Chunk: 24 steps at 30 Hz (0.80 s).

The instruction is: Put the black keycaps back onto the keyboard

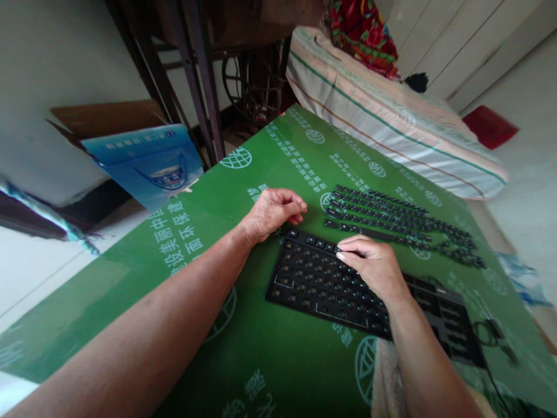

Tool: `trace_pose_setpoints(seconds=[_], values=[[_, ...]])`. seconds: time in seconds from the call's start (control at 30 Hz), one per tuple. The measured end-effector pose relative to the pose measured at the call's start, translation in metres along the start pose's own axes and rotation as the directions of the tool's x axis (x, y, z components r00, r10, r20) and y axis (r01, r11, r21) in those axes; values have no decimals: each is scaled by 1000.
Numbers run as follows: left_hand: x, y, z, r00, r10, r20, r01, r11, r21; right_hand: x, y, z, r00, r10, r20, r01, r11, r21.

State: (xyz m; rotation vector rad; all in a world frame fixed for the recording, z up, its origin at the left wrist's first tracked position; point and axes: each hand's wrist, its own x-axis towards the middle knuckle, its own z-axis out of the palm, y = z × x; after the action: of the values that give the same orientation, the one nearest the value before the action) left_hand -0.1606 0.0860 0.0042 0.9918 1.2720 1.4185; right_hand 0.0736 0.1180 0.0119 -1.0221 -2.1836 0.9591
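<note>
Head view shows hands (279,213) by a keyboard (319,273), the right (374,264) touching it.

black keyboard (324,278) | flat, askew, apparently mostly uncapped | loose black keycaps (378,211) | beyond it in rows

That person's head carries the camera, facing forward and down. It views the left hand (277,213) and right hand (373,264) from nearby.
</note>
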Motion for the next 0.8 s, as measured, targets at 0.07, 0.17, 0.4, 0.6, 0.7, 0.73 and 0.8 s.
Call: trace_pose_setpoints(seconds=[0.07,0.17,0.4,0.6,0.7,0.73,0.8], values=[[0,0,0,1000,1,0,-1,1000,1,-1,1,0,1000,-23,-3,23,1000,-6],[0,0,0,1000,-3,1,3,1000,0,-5,3,2,995,-99,-24,98,994,-41],[1,0,0,1000,-8,2,8,1000,13,-14,-1,8,913,-407,-28,372,860,-350],[0,1,0,1000,-3,-3,3,1000,29,-19,-1,10,865,-498,56,446,715,-538],[0,0,-1,1000,4,-1,-4,1000,25,-22,1,12,849,-524,70,460,666,-587],[1,0,-1,1000,4,-1,-4,1000,23,-23,2,12,847,-527,73,459,655,-601],[1,0,-1,1000,1,-2,0,1000,22,-25,1,13,848,-524,76,452,643,-617]])
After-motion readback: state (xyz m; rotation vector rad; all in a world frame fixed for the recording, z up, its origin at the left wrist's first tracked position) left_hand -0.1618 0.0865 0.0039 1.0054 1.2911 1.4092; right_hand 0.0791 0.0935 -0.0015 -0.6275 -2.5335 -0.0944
